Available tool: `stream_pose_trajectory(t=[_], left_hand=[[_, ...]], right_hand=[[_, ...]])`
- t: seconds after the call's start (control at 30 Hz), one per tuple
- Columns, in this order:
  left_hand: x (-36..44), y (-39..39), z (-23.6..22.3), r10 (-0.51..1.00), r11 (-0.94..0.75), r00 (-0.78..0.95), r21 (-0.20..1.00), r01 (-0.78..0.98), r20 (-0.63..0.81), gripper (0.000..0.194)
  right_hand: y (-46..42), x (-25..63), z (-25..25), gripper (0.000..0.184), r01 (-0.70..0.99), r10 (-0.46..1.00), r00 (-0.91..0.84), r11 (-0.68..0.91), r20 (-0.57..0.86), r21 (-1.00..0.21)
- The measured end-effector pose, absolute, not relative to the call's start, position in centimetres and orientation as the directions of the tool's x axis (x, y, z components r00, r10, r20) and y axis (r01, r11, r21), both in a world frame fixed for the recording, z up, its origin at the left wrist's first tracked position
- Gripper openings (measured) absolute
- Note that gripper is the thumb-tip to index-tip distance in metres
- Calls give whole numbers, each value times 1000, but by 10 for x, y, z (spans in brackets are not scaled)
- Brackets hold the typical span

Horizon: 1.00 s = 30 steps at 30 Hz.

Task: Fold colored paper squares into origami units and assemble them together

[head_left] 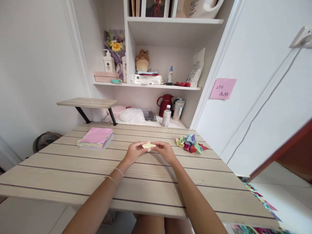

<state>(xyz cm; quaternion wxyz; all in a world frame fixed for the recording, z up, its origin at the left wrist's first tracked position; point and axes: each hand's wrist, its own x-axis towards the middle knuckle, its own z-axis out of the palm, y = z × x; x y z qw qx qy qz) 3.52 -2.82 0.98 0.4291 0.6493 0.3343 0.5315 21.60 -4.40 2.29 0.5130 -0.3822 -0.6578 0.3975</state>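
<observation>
Between my two hands is a small piece of folded pale yellow paper, held just above the table. My left hand pinches its left end between thumb and fingers. At the other end, the thumb and fingers of my right hand are closed on the same paper. Its exact folds are too small to make out. To the right lies a pile of folded paper pieces in several colours. A stack of square paper sheets, pink on top, sits to the left.
The slatted wooden table meets a white shelf unit at the back. A small raised stand is at the back left. Behind my hands are a clear bottle, a red jug and a plastic bag. More coloured paper lies at lower right.
</observation>
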Motion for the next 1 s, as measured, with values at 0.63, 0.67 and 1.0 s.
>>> stream_pose_trajectory(t=[0.63, 0.67, 1.0], left_hand=[[35, -32, 15, 899, -314, 299, 947, -71, 320, 21], [36, -32, 15, 892, -325, 309, 943, -70, 330, 20], [37, -34, 17, 875, -344, 339, 936, -66, 346, 30]], right_hand=[[-48, 211, 24, 30, 64, 946, -222, 258, 238, -964], [-47, 212, 24, 29, 44, 951, -227, 225, 209, -973], [-51, 212, 27, 26, -129, 954, -292, 33, 69, -991]])
